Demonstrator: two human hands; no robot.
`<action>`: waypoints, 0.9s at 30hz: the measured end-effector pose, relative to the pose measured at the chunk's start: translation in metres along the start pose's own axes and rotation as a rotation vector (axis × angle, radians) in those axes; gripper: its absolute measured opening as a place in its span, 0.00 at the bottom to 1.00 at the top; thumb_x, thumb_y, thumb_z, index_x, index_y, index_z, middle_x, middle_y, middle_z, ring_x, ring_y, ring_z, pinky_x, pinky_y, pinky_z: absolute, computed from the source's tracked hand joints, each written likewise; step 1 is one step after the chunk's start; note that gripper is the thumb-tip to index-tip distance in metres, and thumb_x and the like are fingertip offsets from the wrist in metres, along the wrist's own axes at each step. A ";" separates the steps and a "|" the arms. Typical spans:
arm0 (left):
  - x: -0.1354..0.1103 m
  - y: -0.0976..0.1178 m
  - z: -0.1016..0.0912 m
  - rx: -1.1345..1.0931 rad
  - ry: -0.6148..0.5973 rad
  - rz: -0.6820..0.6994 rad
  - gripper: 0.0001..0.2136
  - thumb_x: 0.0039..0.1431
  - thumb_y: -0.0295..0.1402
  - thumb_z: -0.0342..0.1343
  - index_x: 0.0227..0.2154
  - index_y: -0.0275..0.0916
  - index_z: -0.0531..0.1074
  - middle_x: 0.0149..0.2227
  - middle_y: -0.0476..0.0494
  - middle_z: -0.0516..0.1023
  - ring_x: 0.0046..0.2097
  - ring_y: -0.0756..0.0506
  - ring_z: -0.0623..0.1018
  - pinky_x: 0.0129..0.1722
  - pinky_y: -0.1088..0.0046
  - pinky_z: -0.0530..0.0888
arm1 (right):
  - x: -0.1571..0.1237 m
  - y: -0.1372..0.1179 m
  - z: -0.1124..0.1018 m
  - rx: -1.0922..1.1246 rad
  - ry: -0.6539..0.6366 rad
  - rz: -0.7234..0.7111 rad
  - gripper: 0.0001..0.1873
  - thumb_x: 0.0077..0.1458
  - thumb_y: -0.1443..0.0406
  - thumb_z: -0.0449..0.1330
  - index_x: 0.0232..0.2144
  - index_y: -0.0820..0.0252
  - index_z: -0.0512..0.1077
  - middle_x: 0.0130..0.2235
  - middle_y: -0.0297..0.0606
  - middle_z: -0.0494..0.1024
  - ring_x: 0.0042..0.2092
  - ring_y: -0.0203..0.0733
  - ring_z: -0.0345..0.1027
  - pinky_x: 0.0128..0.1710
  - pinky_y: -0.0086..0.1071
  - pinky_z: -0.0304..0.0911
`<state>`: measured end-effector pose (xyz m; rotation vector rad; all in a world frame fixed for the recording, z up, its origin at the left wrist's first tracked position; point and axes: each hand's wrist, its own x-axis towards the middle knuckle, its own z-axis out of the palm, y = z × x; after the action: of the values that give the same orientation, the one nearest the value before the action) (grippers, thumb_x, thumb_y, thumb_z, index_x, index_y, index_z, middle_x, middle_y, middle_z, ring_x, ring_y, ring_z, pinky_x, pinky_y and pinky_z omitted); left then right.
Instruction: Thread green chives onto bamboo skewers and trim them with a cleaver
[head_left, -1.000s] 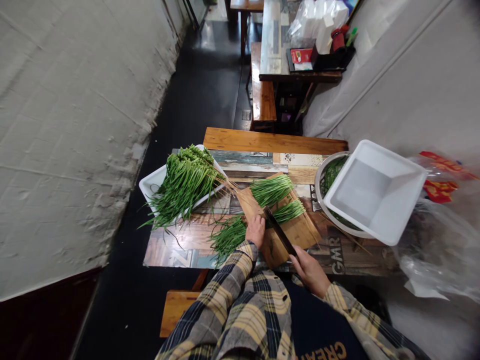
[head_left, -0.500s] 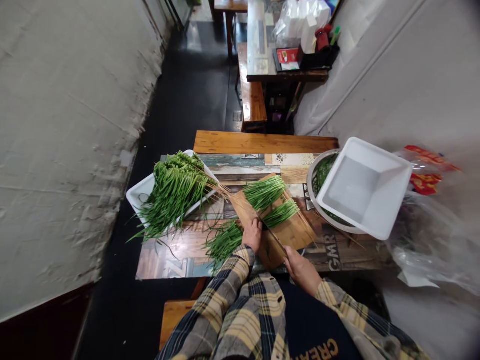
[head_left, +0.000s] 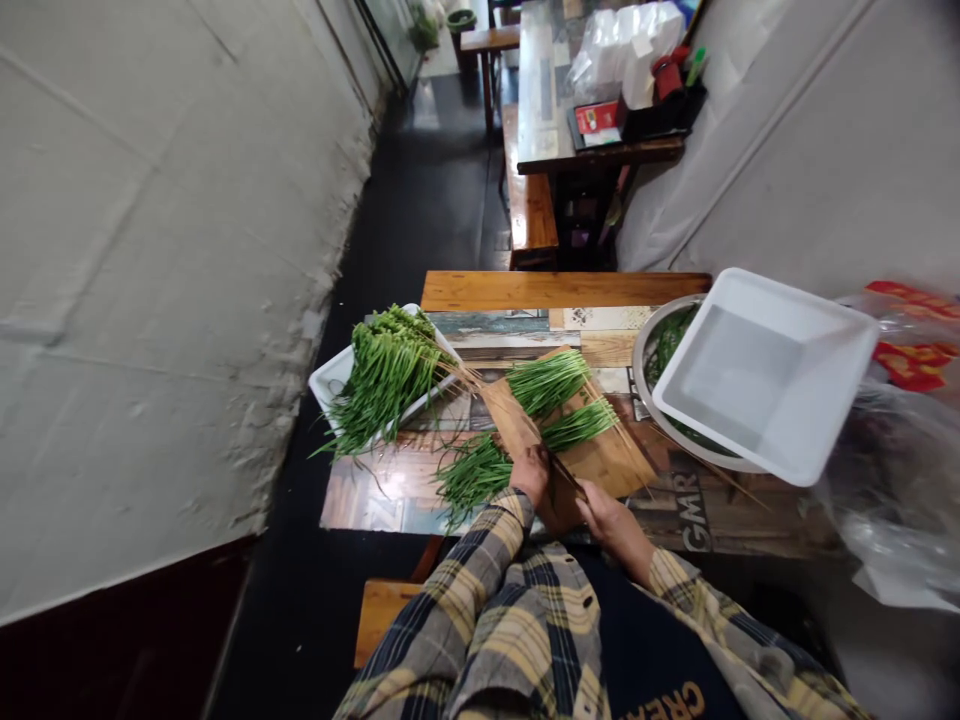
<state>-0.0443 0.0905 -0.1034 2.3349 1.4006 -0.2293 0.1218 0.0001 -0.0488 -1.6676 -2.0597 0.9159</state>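
A wooden cutting board [head_left: 611, 462] lies on the patterned table [head_left: 375, 490]. Two bunches of skewered green chives [head_left: 551, 380] rest across the board, and a third bunch [head_left: 472, 472] hangs off its left side. My left hand [head_left: 531, 470] presses down on that third bunch at the board's near left edge, fingers closed on the stems. My right hand [head_left: 600, 505] grips the handle of a knife [head_left: 568, 478], whose dark blade points up-left toward my left hand.
A white tray [head_left: 330, 375] piled with skewered chives sits at the table's left. A metal bowl [head_left: 645, 355] with greens holds a tilted white square tub [head_left: 757, 375] at the right. Plastic bags [head_left: 892, 470] lie beyond. A bench [head_left: 562, 290] and another table [head_left: 555, 90] stand behind.
The knife has drawn back toward me, so less of the blade shows over the board. My left hand stays on the chive bunch. The camera has shifted slightly.
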 end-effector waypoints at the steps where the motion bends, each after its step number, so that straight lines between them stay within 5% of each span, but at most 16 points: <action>1: -0.002 0.002 -0.002 -0.003 -0.010 -0.026 0.12 0.61 0.33 0.52 0.46 0.34 0.69 0.43 0.40 0.74 0.43 0.44 0.75 0.43 0.62 0.73 | -0.002 0.001 -0.002 0.014 0.016 -0.025 0.19 0.63 0.65 0.44 0.53 0.63 0.63 0.49 0.49 0.75 0.51 0.45 0.71 0.49 0.39 0.69; 8: -0.039 0.002 -0.040 -0.067 0.044 -0.140 0.09 0.54 0.25 0.49 0.38 0.37 0.68 0.41 0.37 0.72 0.44 0.42 0.72 0.44 0.66 0.71 | -0.025 0.004 -0.025 -0.015 0.106 -0.073 0.21 0.63 0.61 0.45 0.55 0.64 0.64 0.50 0.50 0.75 0.52 0.47 0.70 0.53 0.41 0.67; 15: -0.070 -0.068 -0.074 -0.038 0.116 -0.308 0.10 0.54 0.25 0.49 0.40 0.36 0.65 0.45 0.36 0.69 0.49 0.41 0.69 0.50 0.63 0.67 | -0.046 0.011 -0.030 0.049 -0.006 -0.047 0.21 0.63 0.63 0.46 0.55 0.63 0.64 0.50 0.49 0.75 0.52 0.45 0.71 0.50 0.38 0.68; 19: -0.070 -0.092 -0.062 -0.042 0.090 -0.337 0.20 0.51 0.31 0.56 0.48 0.37 0.63 0.53 0.35 0.67 0.53 0.40 0.69 0.52 0.61 0.65 | -0.055 0.012 -0.018 0.057 0.003 -0.048 0.20 0.62 0.64 0.47 0.54 0.62 0.65 0.50 0.47 0.76 0.51 0.44 0.71 0.50 0.37 0.69; 27: -0.070 -0.083 -0.016 0.012 0.102 -0.367 0.50 0.40 0.46 0.65 0.64 0.36 0.46 0.67 0.28 0.47 0.67 0.31 0.49 0.62 0.48 0.49 | -0.059 0.007 -0.011 0.052 -0.010 -0.037 0.20 0.61 0.64 0.47 0.55 0.60 0.64 0.51 0.46 0.75 0.51 0.44 0.71 0.51 0.37 0.68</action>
<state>-0.1516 0.0746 -0.0865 2.1078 1.8779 -0.2248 0.1489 -0.0523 -0.0380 -1.5960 -2.0488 0.9594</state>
